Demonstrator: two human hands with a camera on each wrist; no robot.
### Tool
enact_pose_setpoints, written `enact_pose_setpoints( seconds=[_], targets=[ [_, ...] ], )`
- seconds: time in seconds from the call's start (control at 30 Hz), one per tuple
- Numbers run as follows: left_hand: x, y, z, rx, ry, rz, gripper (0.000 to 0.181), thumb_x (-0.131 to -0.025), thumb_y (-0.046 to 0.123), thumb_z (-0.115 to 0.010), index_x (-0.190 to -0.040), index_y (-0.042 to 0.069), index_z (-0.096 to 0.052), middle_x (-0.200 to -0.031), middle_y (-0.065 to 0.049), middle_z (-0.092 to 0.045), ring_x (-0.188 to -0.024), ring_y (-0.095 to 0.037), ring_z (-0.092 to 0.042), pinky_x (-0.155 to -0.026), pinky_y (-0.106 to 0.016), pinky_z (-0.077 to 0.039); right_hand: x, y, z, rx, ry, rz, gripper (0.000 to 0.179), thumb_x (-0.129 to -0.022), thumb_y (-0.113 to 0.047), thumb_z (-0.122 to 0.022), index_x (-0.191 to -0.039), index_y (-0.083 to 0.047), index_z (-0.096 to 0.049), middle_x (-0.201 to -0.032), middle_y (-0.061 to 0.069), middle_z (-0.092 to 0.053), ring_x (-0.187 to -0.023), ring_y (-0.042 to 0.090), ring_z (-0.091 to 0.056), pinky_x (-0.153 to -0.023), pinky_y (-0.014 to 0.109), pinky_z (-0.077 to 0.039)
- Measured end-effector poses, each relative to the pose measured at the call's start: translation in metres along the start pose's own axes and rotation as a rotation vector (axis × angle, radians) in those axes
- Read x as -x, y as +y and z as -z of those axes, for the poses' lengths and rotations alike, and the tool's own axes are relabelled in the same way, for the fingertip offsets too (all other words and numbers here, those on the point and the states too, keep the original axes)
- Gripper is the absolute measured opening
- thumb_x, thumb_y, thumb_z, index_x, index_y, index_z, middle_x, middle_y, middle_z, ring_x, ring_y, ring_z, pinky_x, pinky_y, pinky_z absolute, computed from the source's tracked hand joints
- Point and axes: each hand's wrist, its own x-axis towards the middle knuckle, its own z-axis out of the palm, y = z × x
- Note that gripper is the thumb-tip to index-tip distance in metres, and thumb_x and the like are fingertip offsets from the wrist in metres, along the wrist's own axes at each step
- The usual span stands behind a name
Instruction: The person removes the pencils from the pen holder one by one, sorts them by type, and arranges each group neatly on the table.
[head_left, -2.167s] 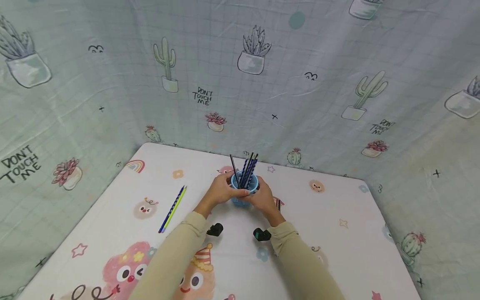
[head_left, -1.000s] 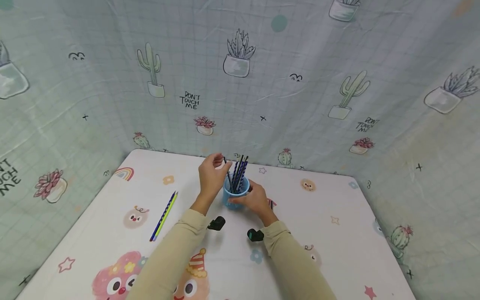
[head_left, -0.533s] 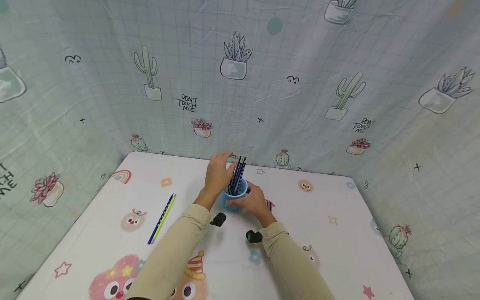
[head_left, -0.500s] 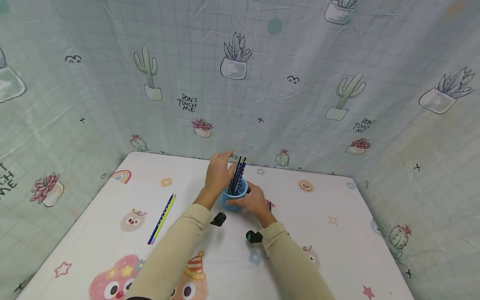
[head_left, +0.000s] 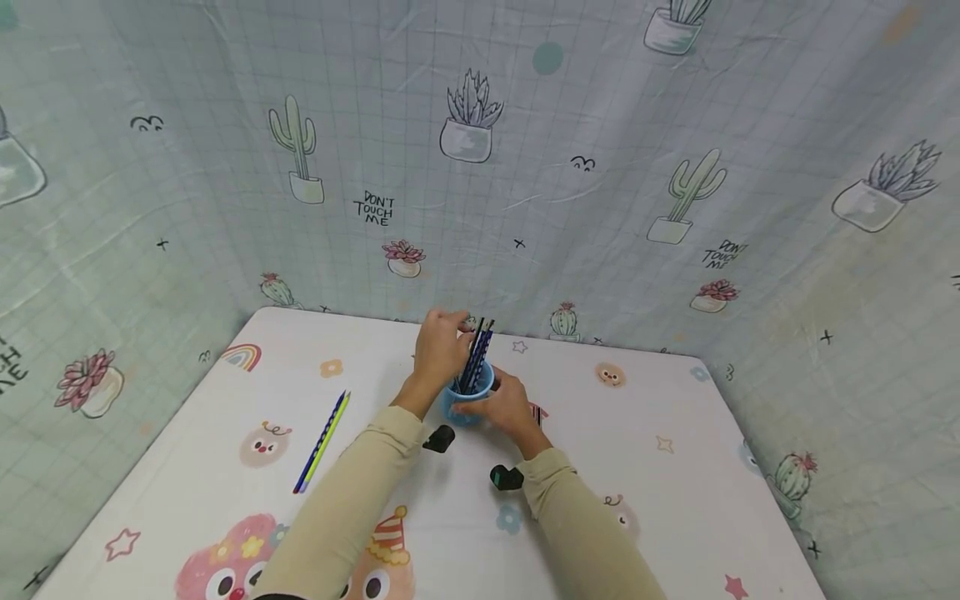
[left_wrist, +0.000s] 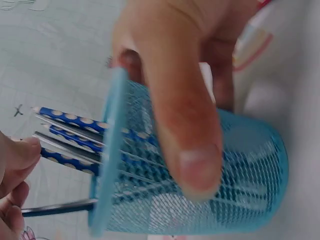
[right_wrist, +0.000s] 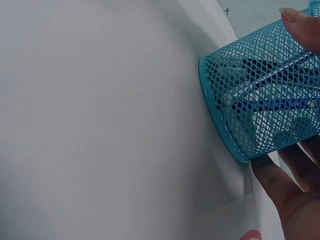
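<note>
A light-blue mesh pencil cup [head_left: 459, 414] stands near the back middle of the table, with several blue dotted and dark pencils [head_left: 476, 367] in it. My right hand [head_left: 512, 407] grips the cup from its right, the thumb across the front of the mesh [right_wrist: 270, 85]. At the left of the rim is my left hand [head_left: 439, 350]; in the left wrist view its fingers [left_wrist: 15, 220] pinch the upper end of a dark pencil [left_wrist: 62, 207] that leans out of the cup. The other pencils [left_wrist: 75, 120] lean together toward the opposite side.
On the left of the table [head_left: 637, 467] lie a blue dotted pencil [head_left: 321, 442] and a yellow-green pencil [head_left: 330, 433], side by side. Dark thin sticks [head_left: 537, 415] show right of the right hand, partly hidden. A patterned cloth wall [head_left: 600, 217] rises behind.
Both hands were around the cup at first. The left hand then let go and rose to the leaning pencil, moving it right toward the others; the right hand has kept its grip.
</note>
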Motion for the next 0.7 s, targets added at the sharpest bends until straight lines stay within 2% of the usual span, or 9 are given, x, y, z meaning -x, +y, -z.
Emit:
enact_pose_setpoints(
  seconds=[0.13,0.33,0.4,0.53,0.7],
  targets=[
    [0.000,0.004,0.008,0.118,0.026,0.049,0.020,-0.098,0.014,-0.071,-0.115,0.005,-0.079,-0.109,-0.009,-0.080,-0.114,-0.033,-0.067,-0.098,-0.049,-0.056,0.002,0.000,0.000,-0.018,0.002,0.006,0.077,-0.068,-0.033,-0.099,-0.135,-0.012,-0.067,-0.127,0.007,-0.075,-0.120,0.027,-0.069,-0.109,0.050,-0.054],
    [-0.004,0.015,0.029,0.309,0.085,0.101,0.021,-0.101,0.012,-0.067,-0.114,-0.001,-0.077,-0.109,-0.016,-0.079,-0.099,-0.032,-0.074,-0.080,-0.046,-0.062,0.003,-0.002,0.000,-0.012,0.012,-0.013,0.078,-0.066,-0.033,-0.100,-0.135,-0.013,-0.068,-0.127,0.005,-0.076,-0.122,0.027,-0.069,-0.110,0.051,-0.054],
    [-0.006,0.019,0.037,0.353,0.097,0.109,0.020,-0.102,0.011,-0.066,-0.113,-0.002,-0.076,-0.107,-0.018,-0.078,-0.095,-0.031,-0.074,-0.079,-0.045,-0.062,0.003,-0.001,0.000,-0.007,0.015,-0.013,0.078,-0.066,-0.033,-0.100,-0.134,-0.014,-0.068,-0.127,0.005,-0.076,-0.122,0.027,-0.069,-0.110,0.051,-0.054],
    [-0.010,0.025,0.050,0.390,0.097,0.117,0.019,-0.103,0.009,-0.064,-0.112,-0.003,-0.074,-0.107,-0.019,-0.076,-0.097,-0.031,-0.072,-0.084,-0.045,-0.062,0.002,0.000,-0.001,-0.007,0.026,-0.002,0.078,-0.065,-0.033,-0.101,-0.134,-0.013,-0.069,-0.127,0.006,-0.076,-0.123,0.028,-0.069,-0.111,0.051,-0.053],
    [-0.013,0.028,0.066,0.408,0.107,0.122,0.017,-0.102,0.007,-0.063,-0.111,-0.004,-0.073,-0.107,-0.020,-0.075,-0.095,-0.032,-0.069,-0.082,-0.043,-0.061,0.002,0.000,-0.002,-0.001,0.035,-0.008,0.080,-0.065,-0.033,-0.101,-0.135,-0.012,-0.068,-0.129,0.007,-0.075,-0.124,0.029,-0.069,-0.111,0.053,-0.052]
  ],
)
